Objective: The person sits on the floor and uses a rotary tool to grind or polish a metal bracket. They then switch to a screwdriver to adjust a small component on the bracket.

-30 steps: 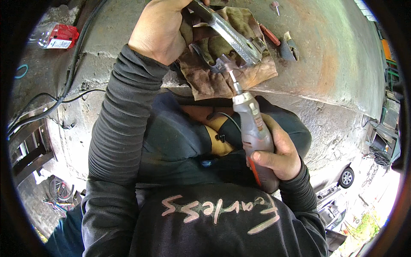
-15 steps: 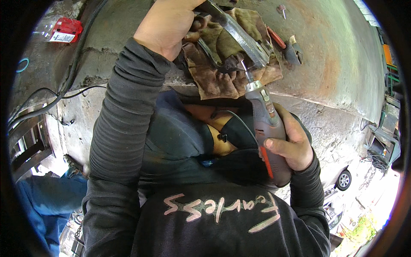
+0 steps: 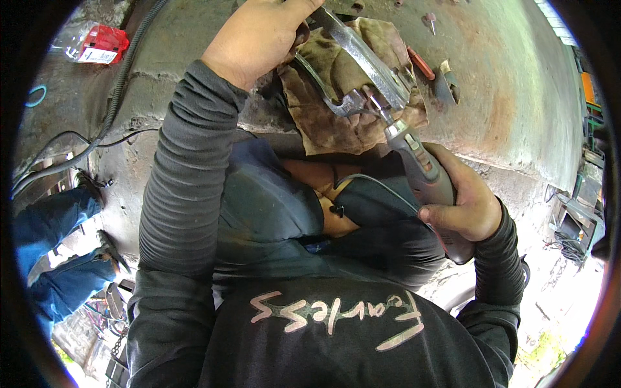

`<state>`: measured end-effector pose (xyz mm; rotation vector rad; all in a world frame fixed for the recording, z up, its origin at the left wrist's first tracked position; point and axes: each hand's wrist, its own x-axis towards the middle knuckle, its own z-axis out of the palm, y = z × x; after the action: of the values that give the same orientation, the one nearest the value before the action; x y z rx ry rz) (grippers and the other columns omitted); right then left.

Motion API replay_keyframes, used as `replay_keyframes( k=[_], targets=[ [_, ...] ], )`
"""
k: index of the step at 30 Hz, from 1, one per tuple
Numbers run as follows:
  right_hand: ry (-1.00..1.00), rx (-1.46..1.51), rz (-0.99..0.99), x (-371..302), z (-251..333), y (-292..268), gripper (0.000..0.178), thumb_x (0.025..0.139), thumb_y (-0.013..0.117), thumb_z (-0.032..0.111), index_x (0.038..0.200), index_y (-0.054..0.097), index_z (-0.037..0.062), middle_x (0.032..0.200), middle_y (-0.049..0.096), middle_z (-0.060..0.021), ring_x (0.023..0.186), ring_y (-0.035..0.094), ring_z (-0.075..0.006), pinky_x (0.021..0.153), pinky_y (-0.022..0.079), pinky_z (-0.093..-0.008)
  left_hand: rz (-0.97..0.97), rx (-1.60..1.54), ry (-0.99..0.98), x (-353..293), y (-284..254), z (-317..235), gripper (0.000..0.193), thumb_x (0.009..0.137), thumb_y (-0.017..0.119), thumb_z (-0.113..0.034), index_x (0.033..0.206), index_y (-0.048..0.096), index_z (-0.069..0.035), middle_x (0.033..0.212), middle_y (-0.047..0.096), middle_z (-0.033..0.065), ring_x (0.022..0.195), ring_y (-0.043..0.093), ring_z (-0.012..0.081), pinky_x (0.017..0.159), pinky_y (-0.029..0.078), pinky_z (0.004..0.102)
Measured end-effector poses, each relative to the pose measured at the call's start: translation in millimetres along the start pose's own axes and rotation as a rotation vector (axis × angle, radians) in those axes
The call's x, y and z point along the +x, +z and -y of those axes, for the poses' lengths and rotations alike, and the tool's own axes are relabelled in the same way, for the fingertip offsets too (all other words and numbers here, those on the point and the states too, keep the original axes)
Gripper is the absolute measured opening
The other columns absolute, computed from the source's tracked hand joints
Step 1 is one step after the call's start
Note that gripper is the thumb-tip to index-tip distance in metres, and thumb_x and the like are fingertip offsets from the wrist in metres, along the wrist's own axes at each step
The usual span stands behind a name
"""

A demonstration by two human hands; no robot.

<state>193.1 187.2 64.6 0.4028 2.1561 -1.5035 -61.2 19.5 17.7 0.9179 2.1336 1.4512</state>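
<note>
My right hand (image 3: 467, 199) wraps round a grey rotary tool (image 3: 422, 169), its nose tilted up and to the left. The tool's metal bit reaches in between the arms of a curved, forked metal part (image 3: 363, 55), close to its inner faces; whether it touches I cannot tell. At the far end of this part, my left hand (image 3: 260, 35) is closed round it, with some fingers hidden behind the metal. Under the part lies a crumpled brown leather cloth (image 3: 323, 132).
Right of the cloth lie a red-handled tool (image 3: 422, 63), a curled abrasive strip (image 3: 446, 83) and a small mounted bit (image 3: 430, 23). A clear bottle with red (image 3: 102, 44) and a ribbed hose (image 3: 126, 68) are at far left. Another person's jeans-clad legs (image 3: 61, 216) show at the left.
My right hand and the rotary tool have shifted to the right, the tool tilting more. The metal part has turned slightly. The other person's legs show more fully at the left.
</note>
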Motion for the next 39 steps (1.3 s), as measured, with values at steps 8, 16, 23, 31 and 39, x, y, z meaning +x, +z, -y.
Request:
replay_keyframes(
  k=[8, 16, 23, 31, 39],
  targets=[
    [-0.039, -0.044, 0.011, 1.2, 2.4, 0.4, 0.077, 0.069, 0.073, 0.016, 0.135, 0.037, -0.0016, 0.117, 0.056, -0.0196, 0.109, 0.055, -0.0262, 0.096, 0.040, -0.0347, 0.026, -0.068, -0.199, -5.6, 0.7, -10.0, 0.040, 0.098, 0.047, -0.037, 0.097, 0.057, 0.002, 0.066, 0.048, 0.0006, 0.061, 0.042, 0.0095, 0.057, 0.038, 0.0278],
    [-0.070, -0.059, 0.018, 4.4, 7.9, 2.4, 0.076, 0.071, 0.073, 0.018, 0.135, 0.037, -0.0012, 0.117, 0.056, -0.0203, 0.109, 0.056, -0.0287, 0.096, 0.041, -0.0349, 0.066, -0.320, -0.397, -3.2, 0.1, -10.2, 0.035, 0.098, 0.049, -0.036, 0.083, 0.053, -0.005, 0.056, 0.037, -0.0053, 0.047, 0.033, 0.0052, 0.043, 0.027, 0.0247],
    [-0.027, -0.024, 0.008, 1.2, 8.1, 13.7, 0.077, 0.071, 0.073, 0.016, 0.136, 0.037, -0.0004, 0.117, 0.057, -0.0197, 0.109, 0.057, -0.0293, 0.096, 0.041, -0.0355, 0.073, -0.320, -0.317, -2.9, 0.5, -9.6, 0.034, 0.098, 0.049, -0.036, 0.085, 0.054, -0.005, 0.056, 0.038, -0.0059, 0.047, 0.033, 0.0049, 0.043, 0.026, 0.0245],
    [-0.041, -0.040, -0.067, -3.2, -0.4, 10.0, 0.075, 0.070, 0.073, 0.014, 0.135, 0.038, -0.0012, 0.111, 0.058, -0.0172, 0.103, 0.057, -0.0253, 0.093, 0.041, -0.0339, 0.064, -0.342, -0.319, -3.7, 0.4, -7.3, 0.033, 0.098, 0.050, -0.036, 0.088, 0.056, -0.005, 0.058, 0.037, -0.0070, 0.049, 0.032, 0.0041, 0.045, 0.026, 0.0241],
    [-0.070, -0.029, -0.055, 0.6, -5.2, 7.9, 0.075, 0.070, 0.073, 0.013, 0.135, 0.038, -0.0006, 0.102, 0.060, -0.0149, 0.095, 0.058, -0.0235, 0.088, 0.044, -0.0341, 0.049, -0.275, -0.200, -0.6, 2.6, -1.4, 0.038, 0.098, 0.049, -0.036, 0.096, 0.057, 0.001, 0.068, 0.044, -0.0038, 0.063, 0.037, 0.0054, 0.057, 0.035, 0.0243]
  ],
)
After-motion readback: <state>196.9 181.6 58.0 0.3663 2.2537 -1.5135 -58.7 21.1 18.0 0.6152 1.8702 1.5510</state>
